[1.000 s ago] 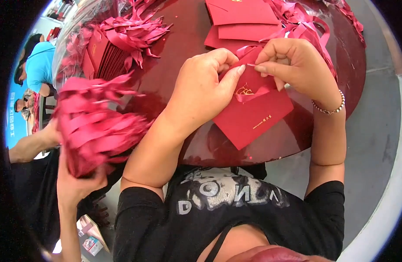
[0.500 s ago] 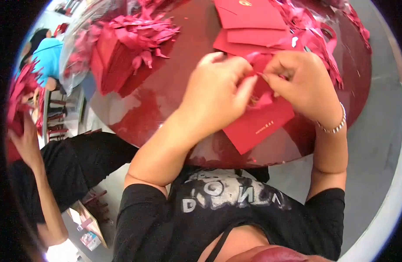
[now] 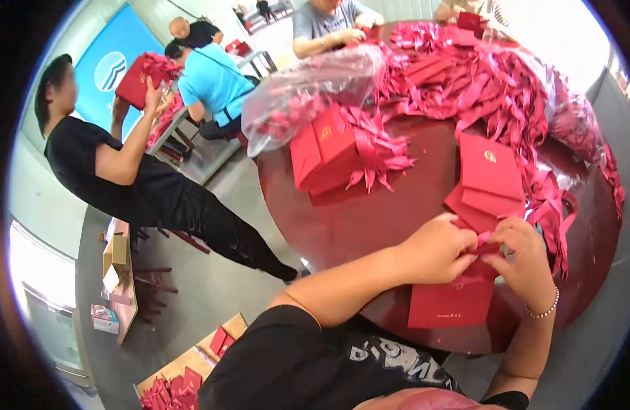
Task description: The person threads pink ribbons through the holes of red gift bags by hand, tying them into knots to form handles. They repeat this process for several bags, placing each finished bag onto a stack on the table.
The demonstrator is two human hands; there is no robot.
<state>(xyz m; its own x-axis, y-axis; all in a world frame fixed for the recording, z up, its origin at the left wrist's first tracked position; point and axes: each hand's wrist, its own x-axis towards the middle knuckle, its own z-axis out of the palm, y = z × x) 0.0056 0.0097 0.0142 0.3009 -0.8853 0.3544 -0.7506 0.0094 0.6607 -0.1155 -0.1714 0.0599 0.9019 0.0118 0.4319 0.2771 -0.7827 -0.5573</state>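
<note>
Both the left hand (image 3: 434, 249) and right hand (image 3: 527, 260) pinch the thin ribbon (image 3: 484, 239) over the red envelope (image 3: 451, 304), and I reckon a hard tug could tear it loose.

Counted in view: two hands at work, left hand (image 3: 434, 249) and right hand (image 3: 527, 256), on one red envelope (image 3: 451, 304); two flat envelopes (image 3: 489, 167) stacked beyond; one round table (image 3: 397, 212); one clear plastic bag (image 3: 315, 89); five other people; ribbons (image 3: 492, 89) too many to count
</note>
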